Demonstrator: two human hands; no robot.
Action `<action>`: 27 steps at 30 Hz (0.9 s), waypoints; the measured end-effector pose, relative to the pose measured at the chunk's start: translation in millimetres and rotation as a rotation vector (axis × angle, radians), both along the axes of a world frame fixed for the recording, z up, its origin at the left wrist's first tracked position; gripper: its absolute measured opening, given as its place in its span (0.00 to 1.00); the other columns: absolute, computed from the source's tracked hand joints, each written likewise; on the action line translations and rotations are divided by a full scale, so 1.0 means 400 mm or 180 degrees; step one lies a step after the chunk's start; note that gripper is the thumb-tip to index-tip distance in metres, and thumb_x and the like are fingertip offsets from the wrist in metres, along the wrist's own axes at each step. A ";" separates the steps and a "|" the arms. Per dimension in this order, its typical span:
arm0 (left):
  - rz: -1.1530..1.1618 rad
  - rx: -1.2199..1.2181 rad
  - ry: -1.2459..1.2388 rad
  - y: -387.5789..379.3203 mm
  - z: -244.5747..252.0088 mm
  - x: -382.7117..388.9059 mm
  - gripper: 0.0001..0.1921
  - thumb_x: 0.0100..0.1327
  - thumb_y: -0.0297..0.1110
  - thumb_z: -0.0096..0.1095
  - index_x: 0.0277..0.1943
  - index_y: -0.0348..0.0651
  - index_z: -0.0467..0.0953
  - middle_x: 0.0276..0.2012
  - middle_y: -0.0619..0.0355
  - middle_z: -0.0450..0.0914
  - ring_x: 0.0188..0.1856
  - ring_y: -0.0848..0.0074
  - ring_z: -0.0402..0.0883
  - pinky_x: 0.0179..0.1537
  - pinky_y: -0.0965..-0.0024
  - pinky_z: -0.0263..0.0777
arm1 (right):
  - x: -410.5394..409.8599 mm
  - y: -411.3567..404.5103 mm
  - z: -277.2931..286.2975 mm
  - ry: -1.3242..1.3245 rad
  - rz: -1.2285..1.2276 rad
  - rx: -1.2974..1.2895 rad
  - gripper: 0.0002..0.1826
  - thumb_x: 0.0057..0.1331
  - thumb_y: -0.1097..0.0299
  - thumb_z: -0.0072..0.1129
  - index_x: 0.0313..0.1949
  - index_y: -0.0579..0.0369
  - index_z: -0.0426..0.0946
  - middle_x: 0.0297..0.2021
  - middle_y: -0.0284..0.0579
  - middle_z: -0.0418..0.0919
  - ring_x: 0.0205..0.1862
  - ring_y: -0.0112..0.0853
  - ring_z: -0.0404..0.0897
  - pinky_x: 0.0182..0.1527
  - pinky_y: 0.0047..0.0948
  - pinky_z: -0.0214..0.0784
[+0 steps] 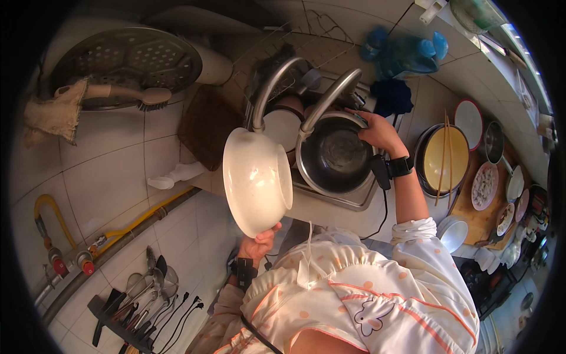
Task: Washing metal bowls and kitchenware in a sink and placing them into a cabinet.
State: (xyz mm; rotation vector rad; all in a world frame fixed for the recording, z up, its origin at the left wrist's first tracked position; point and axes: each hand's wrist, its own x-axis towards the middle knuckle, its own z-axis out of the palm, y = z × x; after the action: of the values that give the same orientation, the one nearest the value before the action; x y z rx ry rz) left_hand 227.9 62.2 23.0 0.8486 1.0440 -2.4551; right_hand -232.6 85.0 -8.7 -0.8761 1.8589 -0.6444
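Note:
My left hand [258, 242] grips the rim of a large cream bowl [254, 181], which is tipped on its side with its foot ring facing right. My right hand [384, 133] holds the far right rim of a round metal bowl [338, 152] with a dark inside, over the sink [353, 202]. A little greenish something shows at the right fingertips, too small to name. Two curved metal spouts [276, 88] reach over the sink, one ending near the cream bowl and the other near the metal bowl. Under them, more dishes [281, 128] are partly hidden.
Chopsticks [445, 163] lie across a yellow bowl [460, 146] on the right. Beyond it, a wooden cutting board [466, 208] bears several dishes, including a plate of pale food [484, 186]. Blue bottles [407, 55] stand behind the sink. A perforated steamer tray [128, 62] and a brush [155, 96] hang left.

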 end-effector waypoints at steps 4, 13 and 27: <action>0.0016 0.0007 0.0039 -0.003 0.001 -0.002 0.24 0.75 0.39 0.39 0.59 0.20 0.60 0.51 0.18 0.68 0.23 0.70 0.69 0.18 0.77 0.66 | 0.002 0.005 -0.007 0.0536 -0.0022 -0.0139 0.30 0.50 0.69 0.58 0.57 0.42 0.77 0.42 0.55 0.83 0.46 0.47 0.81 0.48 0.39 0.72; -0.0068 -0.0004 0.0089 0.017 -0.005 0.036 0.23 0.75 0.38 0.40 0.57 0.20 0.62 0.52 0.17 0.67 0.22 0.69 0.69 0.17 0.77 0.66 | -0.033 0.015 -0.017 0.1705 -0.0208 -0.0393 0.27 0.53 0.70 0.56 0.56 0.43 0.78 0.46 0.49 0.80 0.47 0.51 0.79 0.48 0.43 0.73; -0.0593 -0.0143 0.0838 0.061 -0.019 0.045 0.27 0.73 0.42 0.46 0.57 0.19 0.61 0.48 0.25 0.72 0.19 0.73 0.68 0.13 0.77 0.61 | 0.232 0.121 0.186 0.3363 -0.0247 -0.1285 0.35 0.48 0.78 0.58 0.57 0.30 0.78 0.49 0.30 0.78 0.33 0.31 0.75 0.31 0.26 0.74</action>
State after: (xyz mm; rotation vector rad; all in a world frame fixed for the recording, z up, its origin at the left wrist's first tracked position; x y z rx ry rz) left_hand 245.7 86.5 15.5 0.6465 1.0314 -2.7954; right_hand -139.7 133.3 65.8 -1.6216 2.7457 -0.6716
